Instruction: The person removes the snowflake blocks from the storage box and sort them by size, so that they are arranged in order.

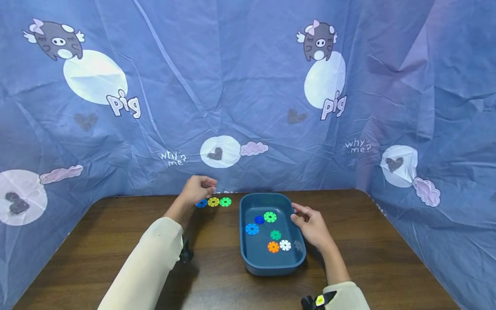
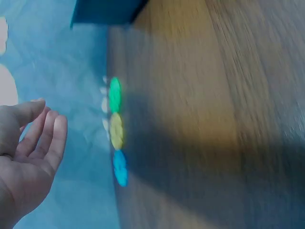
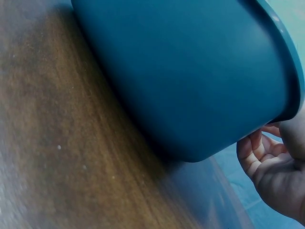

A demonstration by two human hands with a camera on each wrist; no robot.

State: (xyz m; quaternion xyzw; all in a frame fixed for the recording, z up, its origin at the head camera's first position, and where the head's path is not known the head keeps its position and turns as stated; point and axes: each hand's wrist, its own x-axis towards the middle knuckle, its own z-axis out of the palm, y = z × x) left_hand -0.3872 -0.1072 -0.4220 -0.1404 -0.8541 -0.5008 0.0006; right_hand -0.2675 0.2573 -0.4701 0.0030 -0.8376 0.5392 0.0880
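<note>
Left grip [image 1: 197,188] raised, loosely curved

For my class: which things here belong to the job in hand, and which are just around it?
Likely the job's:
row of notched discs by the left hand
blue tub, touched by the right hand
loose discs inside it

Just around it:
brown wooden table
pig-print cloth backdrop

the basin [image 1: 253,254] is coloured dark teal-blue, and its discs [image 1: 273,247] are tinted in two greens, two blues, orange and white. the row of discs [image 1: 213,205] is coloured blue, yellow and green. the table [image 1: 217,258] is streaked with brown wood grain, and the sleeves [image 1: 149,254] are tinted plain cream. the blue cloth [image 1: 252,86] is printed with grey pigs [image 1: 58,43], white circles [image 1: 87,79], pink clouds [image 1: 253,149], dark hearts [image 1: 215,154] and pale lettering [image 1: 114,104].
</note>
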